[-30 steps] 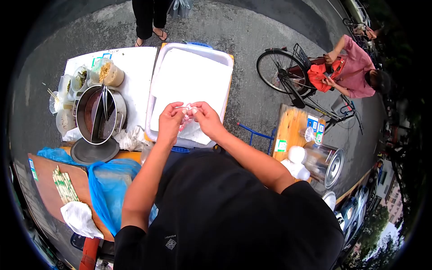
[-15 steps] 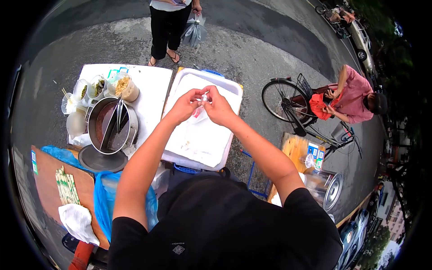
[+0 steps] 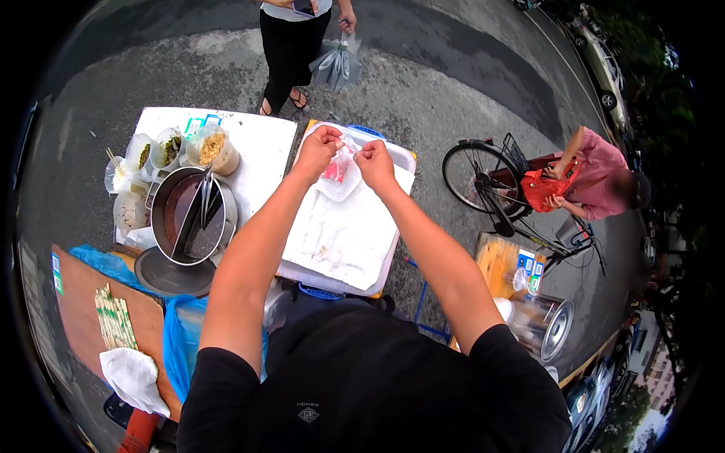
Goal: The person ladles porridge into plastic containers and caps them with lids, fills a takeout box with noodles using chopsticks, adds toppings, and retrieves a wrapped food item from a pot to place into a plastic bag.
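Observation:
Over the white cloth (image 3: 340,241) in the plastic tub (image 3: 405,161) hangs a clear plastic bag (image 3: 336,185) with something pink and red in it. Pinched fingers of my left hand (image 3: 320,151) hold the bag's top at its left side. At the right side of the same top, my right hand (image 3: 375,162) grips it between thumb and fingers. The two hands are a short way apart, with the bag's upper part between them.
Left of the tub, a white board (image 3: 260,140) bears a divided metal pot (image 3: 194,215) and several plastic cups. A person (image 3: 291,53) stands beyond the tub. Another person (image 3: 593,174) is beside a bicycle (image 3: 491,177). A metal-lidded container (image 3: 557,329) lies at right.
Both hands have moved away from my body and come slightly apart, with the bag between them now more plainly visible. The tub, pot and standing person appear shifted as the view moved.

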### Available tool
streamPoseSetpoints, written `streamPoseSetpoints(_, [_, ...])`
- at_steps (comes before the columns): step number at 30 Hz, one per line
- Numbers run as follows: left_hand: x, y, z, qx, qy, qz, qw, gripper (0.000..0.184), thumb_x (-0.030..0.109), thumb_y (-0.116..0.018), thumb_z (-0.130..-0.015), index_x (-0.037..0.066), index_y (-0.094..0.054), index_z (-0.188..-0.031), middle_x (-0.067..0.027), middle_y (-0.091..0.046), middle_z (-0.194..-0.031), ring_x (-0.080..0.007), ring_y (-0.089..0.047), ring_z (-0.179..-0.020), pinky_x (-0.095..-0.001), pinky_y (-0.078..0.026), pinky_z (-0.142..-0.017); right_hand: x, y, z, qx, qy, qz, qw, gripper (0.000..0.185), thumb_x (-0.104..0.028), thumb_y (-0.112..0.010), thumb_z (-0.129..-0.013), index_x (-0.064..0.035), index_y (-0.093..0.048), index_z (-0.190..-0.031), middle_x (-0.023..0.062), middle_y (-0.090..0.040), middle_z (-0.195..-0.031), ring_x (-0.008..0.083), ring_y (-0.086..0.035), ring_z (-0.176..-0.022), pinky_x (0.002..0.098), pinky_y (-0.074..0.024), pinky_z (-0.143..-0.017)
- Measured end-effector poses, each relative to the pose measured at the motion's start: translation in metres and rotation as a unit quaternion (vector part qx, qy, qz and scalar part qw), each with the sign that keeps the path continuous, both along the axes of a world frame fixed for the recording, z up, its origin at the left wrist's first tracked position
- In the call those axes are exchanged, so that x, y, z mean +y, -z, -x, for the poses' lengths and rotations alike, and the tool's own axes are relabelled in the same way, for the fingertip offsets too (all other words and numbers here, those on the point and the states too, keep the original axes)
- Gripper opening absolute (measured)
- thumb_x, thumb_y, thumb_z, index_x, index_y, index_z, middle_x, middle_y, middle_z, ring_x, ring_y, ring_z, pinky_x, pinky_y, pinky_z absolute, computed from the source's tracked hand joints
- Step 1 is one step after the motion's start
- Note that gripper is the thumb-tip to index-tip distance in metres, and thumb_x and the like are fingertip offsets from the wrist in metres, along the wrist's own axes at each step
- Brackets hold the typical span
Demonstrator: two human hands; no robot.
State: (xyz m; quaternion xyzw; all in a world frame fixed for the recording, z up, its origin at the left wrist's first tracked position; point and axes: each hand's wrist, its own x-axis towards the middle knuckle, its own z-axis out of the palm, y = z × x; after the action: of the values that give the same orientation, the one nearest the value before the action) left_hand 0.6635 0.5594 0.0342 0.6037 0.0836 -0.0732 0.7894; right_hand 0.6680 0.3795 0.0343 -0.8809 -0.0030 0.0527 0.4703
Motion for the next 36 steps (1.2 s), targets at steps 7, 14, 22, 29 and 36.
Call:
streamPoseSetpoints(7, [0.002,0.003,0.03,0.014,-0.086,-0.006,0.996,0.035,0.007,-0.072,-0.091,0.002,-0.061,-0.124,-0.0053,-0.067,-0.111,-0.0122,-0.063,-0.089,-0.0261,-0.051,-0.076,0.006,0.005,-0.003,0.019,0.055,-0.072,0.996,0.031,-0.008,-0.079,-0.086,-0.0023,-0.056,-0.106,0.005,-0.067,-0.088,0.0123,-0.064,-0.079,0.0271,-0.0525,-0.071])
streamPoseSetpoints(14, [-0.004,0.022,0.193,0.144,-0.005,0.053,0.988,0.027,0.017,-0.07,-0.095,0.005,-0.063,-0.118,-0.0022,-0.068,-0.098,-0.0121,-0.066,-0.089,-0.028,-0.051,-0.076,0.02,0.006,-0.011,-0.004,0.059,-0.083,0.995,0.029,-0.007,-0.079,-0.086,-0.0019,-0.056,-0.103,0.0052,-0.068,-0.086,0.0123,-0.065,-0.077,0.0275,-0.0533,-0.071])
streamPoseSetpoints(22, [-0.012,0.044,0.395,0.272,-0.033,0.052,0.96,0.023,0.016,-0.07,-0.096,0.006,-0.064,-0.116,-0.0031,-0.069,-0.099,-0.0126,-0.067,-0.087,-0.0267,-0.051,-0.074,0.02,0.005,-0.009,-0.017,0.02,-0.096,0.995,0.031,-0.006,-0.08,-0.084,-0.0017,-0.056,-0.103,0.0062,-0.069,-0.087,0.0138,-0.066,-0.077,0.0275,-0.0532,-0.07])
streamPoseSetpoints(29, [-0.044,0.028,0.47,0.301,-0.165,0.051,0.938,0.026,0.014,-0.07,-0.095,0.006,-0.063,-0.119,-0.0034,-0.069,-0.1,-0.0129,-0.067,-0.085,-0.0258,-0.051,-0.074,0.012,0.019,-0.014,-0.055,-0.016,-0.076,0.995,0.031,-0.007,-0.081,-0.082,-0.0008,-0.058,-0.103,0.0076,-0.069,-0.089,0.0139,-0.065,-0.078,0.0281,-0.0524,-0.068])
streamPoseSetpoints(36, [-0.09,0.031,0.515,0.298,-0.234,0.068,0.923,0.021,0.016,-0.069,-0.097,0.008,-0.064,-0.116,-0.0003,-0.067,-0.095,-0.01,-0.065,-0.084,-0.024,-0.05,-0.073,0.01,0.014,-0.016,-0.083,-0.039,-0.06,0.994,0.033,-0.01,-0.083,-0.08,-0.0004,-0.06,-0.102,0.0084,-0.069,-0.091,0.0168,-0.066,-0.081,0.0307,-0.0532,-0.074])
